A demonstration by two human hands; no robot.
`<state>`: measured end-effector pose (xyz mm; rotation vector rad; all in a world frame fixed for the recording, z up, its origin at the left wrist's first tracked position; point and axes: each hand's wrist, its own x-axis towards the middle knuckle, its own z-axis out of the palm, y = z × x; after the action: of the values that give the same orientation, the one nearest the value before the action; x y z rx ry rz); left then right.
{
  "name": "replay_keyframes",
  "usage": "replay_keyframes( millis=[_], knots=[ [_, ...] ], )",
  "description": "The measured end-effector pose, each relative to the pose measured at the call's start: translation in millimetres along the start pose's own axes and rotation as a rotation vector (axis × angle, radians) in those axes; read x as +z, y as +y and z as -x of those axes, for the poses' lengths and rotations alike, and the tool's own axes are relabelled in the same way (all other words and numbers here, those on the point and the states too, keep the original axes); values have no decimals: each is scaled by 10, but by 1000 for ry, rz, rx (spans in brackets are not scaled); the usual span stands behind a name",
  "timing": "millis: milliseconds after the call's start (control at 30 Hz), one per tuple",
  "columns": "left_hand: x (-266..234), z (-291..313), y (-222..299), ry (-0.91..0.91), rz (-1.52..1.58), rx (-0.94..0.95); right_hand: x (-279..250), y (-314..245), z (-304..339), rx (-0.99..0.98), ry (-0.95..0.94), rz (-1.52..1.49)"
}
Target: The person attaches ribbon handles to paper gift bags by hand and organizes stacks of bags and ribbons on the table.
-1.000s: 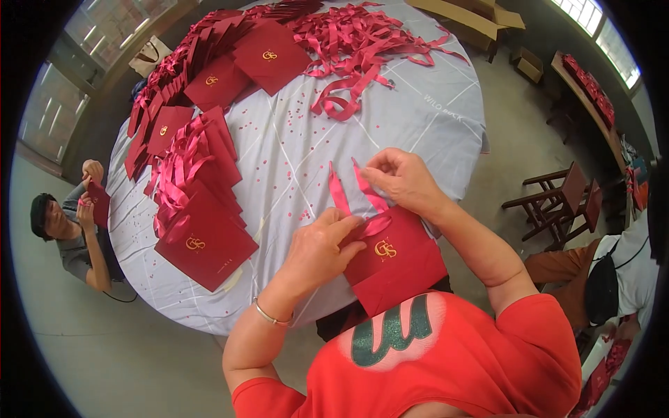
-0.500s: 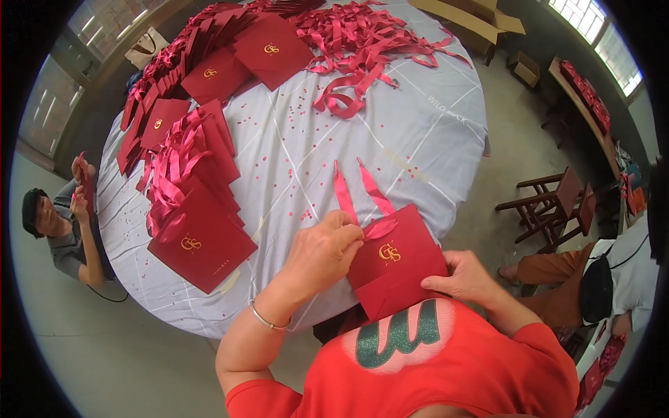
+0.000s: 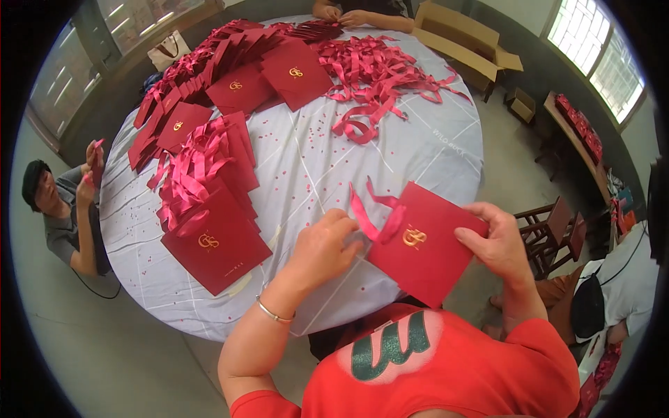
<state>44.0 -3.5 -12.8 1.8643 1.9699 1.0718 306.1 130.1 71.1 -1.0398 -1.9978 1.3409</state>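
Note:
A flat dark-red paper gift bag [image 3: 428,244] with a gold emblem is held above the near edge of the table. My right hand [image 3: 496,237] grips its right edge, thumb on the front and fingers behind. From the bag's upper left edge hangs a pink ribbon handle [image 3: 369,216], its loop reaching over the cloth. My left hand [image 3: 324,247] is just left of the bag, apart from it, fingers loosely bent and holding nothing I can see. Left of that hand lies a stack of finished-looking red bags [image 3: 216,244] with pink ribbon handles.
A round table [image 3: 293,209] with a pale cloth and scattered red bits carries more red bags [image 3: 296,73] and a heap of loose pink ribbons [image 3: 390,70]. Co-workers are at the left, far side and right. Wooden stools [image 3: 557,223] and cardboard boxes [image 3: 463,42] stand at the right.
My left hand has let go of the ribbon at the bag's top edge. My right hand has lifted and turned the bag, so its front shows more flatly. The view has shifted slightly.

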Motion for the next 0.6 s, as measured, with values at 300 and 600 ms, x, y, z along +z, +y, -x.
replay_keyframes(
  millis=[300, 600],
  knots=[
    [-34, -13, 62, -48, -101, -94, -175, -337, -219, -792, 500, 161],
    [-210, -150, -310, 442, 450, -456, 914, 117, -540, -1395, -2, 693]
  ],
)
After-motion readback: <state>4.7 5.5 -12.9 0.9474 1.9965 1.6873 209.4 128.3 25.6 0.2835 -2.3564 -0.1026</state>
